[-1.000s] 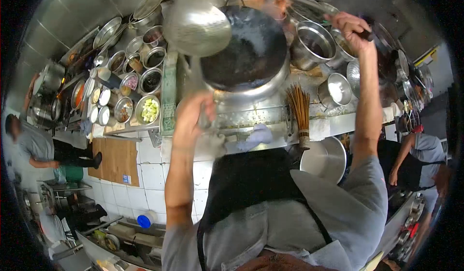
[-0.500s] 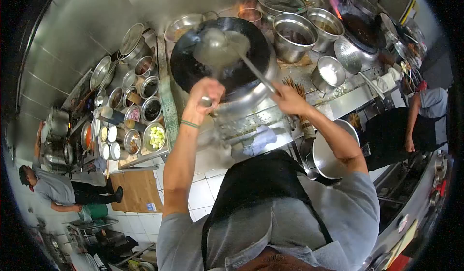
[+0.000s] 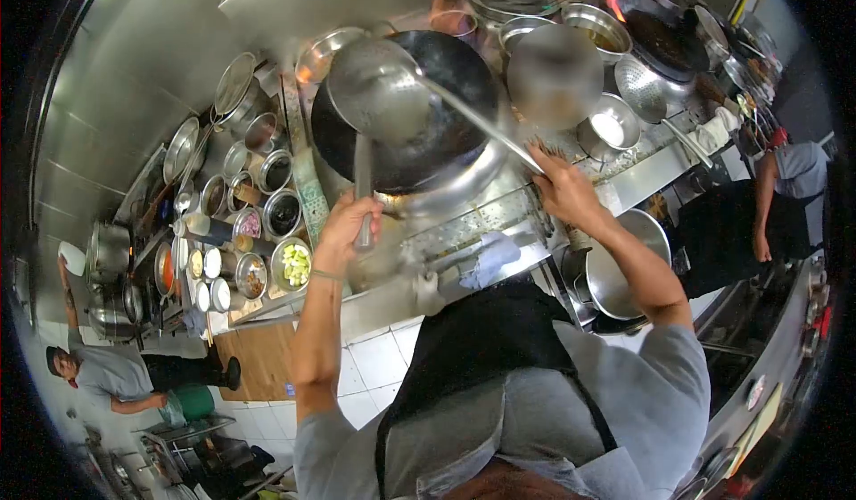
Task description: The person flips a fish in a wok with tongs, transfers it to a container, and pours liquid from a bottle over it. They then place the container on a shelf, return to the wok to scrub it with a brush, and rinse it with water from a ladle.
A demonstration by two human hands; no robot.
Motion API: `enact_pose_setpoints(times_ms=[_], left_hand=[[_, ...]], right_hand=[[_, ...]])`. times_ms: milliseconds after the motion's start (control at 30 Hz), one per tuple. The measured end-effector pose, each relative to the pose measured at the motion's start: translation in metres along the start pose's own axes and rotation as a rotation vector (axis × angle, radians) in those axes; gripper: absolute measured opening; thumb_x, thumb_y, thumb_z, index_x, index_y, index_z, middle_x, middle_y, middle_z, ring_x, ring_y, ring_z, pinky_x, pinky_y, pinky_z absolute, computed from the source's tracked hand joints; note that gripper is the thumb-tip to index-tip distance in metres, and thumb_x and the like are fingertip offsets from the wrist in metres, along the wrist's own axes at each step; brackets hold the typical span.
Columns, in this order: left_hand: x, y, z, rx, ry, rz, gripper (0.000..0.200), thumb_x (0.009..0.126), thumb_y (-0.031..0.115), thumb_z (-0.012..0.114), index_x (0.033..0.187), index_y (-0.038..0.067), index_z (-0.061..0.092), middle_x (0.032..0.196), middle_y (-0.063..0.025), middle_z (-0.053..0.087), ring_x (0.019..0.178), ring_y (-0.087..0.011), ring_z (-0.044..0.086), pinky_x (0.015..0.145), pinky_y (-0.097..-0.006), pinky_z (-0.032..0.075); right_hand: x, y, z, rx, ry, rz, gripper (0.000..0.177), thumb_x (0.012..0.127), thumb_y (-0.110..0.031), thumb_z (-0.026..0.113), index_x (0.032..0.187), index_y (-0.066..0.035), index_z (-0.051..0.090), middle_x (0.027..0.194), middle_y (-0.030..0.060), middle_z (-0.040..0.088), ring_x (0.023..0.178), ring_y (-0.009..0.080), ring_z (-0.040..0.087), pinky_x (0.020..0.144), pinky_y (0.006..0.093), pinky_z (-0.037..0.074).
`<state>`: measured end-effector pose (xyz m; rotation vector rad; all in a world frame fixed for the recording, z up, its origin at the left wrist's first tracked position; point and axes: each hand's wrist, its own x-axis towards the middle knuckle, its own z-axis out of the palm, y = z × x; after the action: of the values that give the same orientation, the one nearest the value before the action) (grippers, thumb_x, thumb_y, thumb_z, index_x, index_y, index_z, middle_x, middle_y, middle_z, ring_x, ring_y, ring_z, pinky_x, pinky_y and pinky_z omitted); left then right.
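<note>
My left hand (image 3: 349,224) is closed round the handle of a wide, round metal strainer (image 3: 370,112). Its head hangs over the black wok (image 3: 464,148); any holes in it are too blurred to make out. My right hand (image 3: 568,185) grips the far end of a long metal ladle (image 3: 477,118). The handle slants up and left to the strainer's head, where the ladle's bowl blends with it. The wok rests on the stove, its near side shiny metal. Beside my right hand stands a bundle of thin sticks (image 3: 548,150), partly hidden.
Sauce and ingredient bowls crowd the left, including chopped green vegetables (image 3: 293,265). A perforated skimmer (image 3: 640,90) and a small pot (image 3: 609,126) lie right. A blurred grey patch hides another pot. Below is a large pot (image 3: 629,264). Co-workers stand left (image 3: 111,371) and right (image 3: 789,188).
The strainer's head now shows larger and more of its handle is visible. My left hand has moved down and left, my right hand slightly right. The left co-worker's raised hand now holds something white.
</note>
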<state>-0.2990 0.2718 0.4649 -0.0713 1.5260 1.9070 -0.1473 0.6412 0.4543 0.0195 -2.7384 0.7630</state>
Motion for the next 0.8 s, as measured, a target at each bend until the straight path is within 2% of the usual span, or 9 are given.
enact_pose_setpoints(times_ms=[133, 233, 367, 433, 467, 533, 600, 667, 800], left_hand=[[0.013, -0.013, -0.008, 0.121, 0.134, 0.149, 0.024, 0.082, 0.004, 0.062, 0.099, 0.006, 0.046, 0.068, -0.005, 0.055, 0.048, -0.0149, 0.054, 0.039, -0.0311, 0.045], [0.012, -0.022, -0.005, 0.34, 0.294, 0.258, 0.023, 0.082, 0.004, 0.06, 0.1, 0.005, 0.046, 0.068, -0.0049, 0.054, 0.047, -0.0143, 0.052, 0.039, -0.0306, 0.043], [-0.017, -0.034, -0.025, 0.399, 0.408, 0.368, 0.026, 0.082, 0.004, 0.055, 0.107, 0.002, 0.047, 0.065, -0.004, 0.052, 0.045, -0.0124, 0.049, 0.038, -0.0289, 0.041], [-0.06, -0.031, -0.022, 0.132, 0.289, 0.334, 0.032, 0.08, 0.002, 0.054, 0.112, 0.003, 0.048, 0.065, -0.0047, 0.052, 0.044, -0.0125, 0.049, 0.036, -0.0274, 0.039], [-0.091, -0.047, -0.03, -0.022, 0.374, 0.232, 0.035, 0.079, 0.001, 0.053, 0.113, 0.003, 0.049, 0.062, -0.0043, 0.05, 0.042, -0.0128, 0.046, 0.033, -0.0265, 0.036], [-0.124, -0.079, -0.041, -0.293, 0.313, 0.262, 0.037, 0.078, 0.0, 0.053, 0.114, 0.001, 0.049, 0.062, -0.0039, 0.046, 0.039, -0.0126, 0.041, 0.031, -0.0264, 0.034], [-0.151, -0.125, -0.063, -0.483, 0.258, 0.233, 0.039, 0.077, -0.001, 0.055, 0.115, 0.001, 0.049, 0.064, -0.0041, 0.045, 0.038, -0.0129, 0.04, 0.028, -0.0271, 0.034], [-0.176, -0.158, -0.057, -0.57, 0.226, 0.233, 0.036, 0.077, 0.0, 0.059, 0.111, 0.001, 0.049, 0.062, -0.004, 0.044, 0.036, -0.0139, 0.039, 0.026, -0.0278, 0.035], [-0.204, -0.211, -0.021, -0.646, 0.357, 0.12, 0.031, 0.076, 0.002, 0.061, 0.104, 0.006, 0.049, 0.061, -0.002, 0.043, 0.036, -0.0106, 0.036, 0.028, -0.0273, 0.035]], right_hand=[[-0.034, 0.005, -0.035, 0.056, -0.105, -0.026, 0.052, 0.083, -0.002, 0.062, 0.134, -0.004, 0.055, 0.107, 0.0268, 0.067, 0.094, 0.0418, 0.066, 0.084, 0.0456, 0.055], [-0.044, 0.001, -0.035, 0.164, -0.211, 0.203, 0.05, 0.083, -0.001, 0.063, 0.133, -0.004, 0.057, 0.11, 0.0259, 0.068, 0.096, 0.0366, 0.069, 0.086, 0.0424, 0.055], [-0.061, 0.004, 0.001, 0.363, -0.035, 0.267, 0.044, 0.085, -0.005, 0.068, 0.129, -0.001, 0.06, 0.101, 0.0219, 0.07, 0.085, 0.0261, 0.069, 0.078, 0.0352, 0.055], [-0.068, 0.017, 0.024, 0.369, 0.041, 0.32, 0.04, 0.086, -0.006, 0.069, 0.125, 0.0, 0.061, 0.098, 0.0206, 0.07, 0.082, 0.024, 0.068, 0.076, 0.0341, 0.054], [-0.072, 0.024, 0.035, 0.383, 0.008, 0.375, 0.04, 0.086, -0.006, 0.069, 0.125, 0.0, 0.061, 0.097, 0.0205, 0.07, 0.082, 0.024, 0.068, 0.076, 0.0343, 0.054], [-0.079, 0.032, 0.058, 0.413, -0.061, 0.469, 0.038, 0.087, -0.007, 0.07, 0.123, 0.0, 0.062, 0.096, 0.0204, 0.07, 0.083, 0.024, 0.068, 0.075, 0.0347, 0.053], [-0.089, 0.042, 0.074, 0.409, -0.006, 0.373, 0.035, 0.086, -0.008, 0.07, 0.119, 0.0, 0.063, 0.09, 0.0207, 0.07, 0.076, 0.0258, 0.069, 0.07, 0.0361, 0.054], [-0.1, 0.058, 0.084, 0.404, 0.051, 0.329, 0.032, 0.085, -0.008, 0.07, 0.116, 0.0, 0.064, 0.085, 0.0201, 0.069, 0.072, 0.0265, 0.068, 0.067, 0.0367, 0.053], [-0.129, 0.079, 0.063, 0.252, 0.063, 0.562, 0.018, 0.081, -0.008, 0.069, 0.095, 0.002, 0.064, 0.071, 0.0185, 0.061, 0.062, 0.0254, 0.061, 0.061, 0.0378, 0.05]])
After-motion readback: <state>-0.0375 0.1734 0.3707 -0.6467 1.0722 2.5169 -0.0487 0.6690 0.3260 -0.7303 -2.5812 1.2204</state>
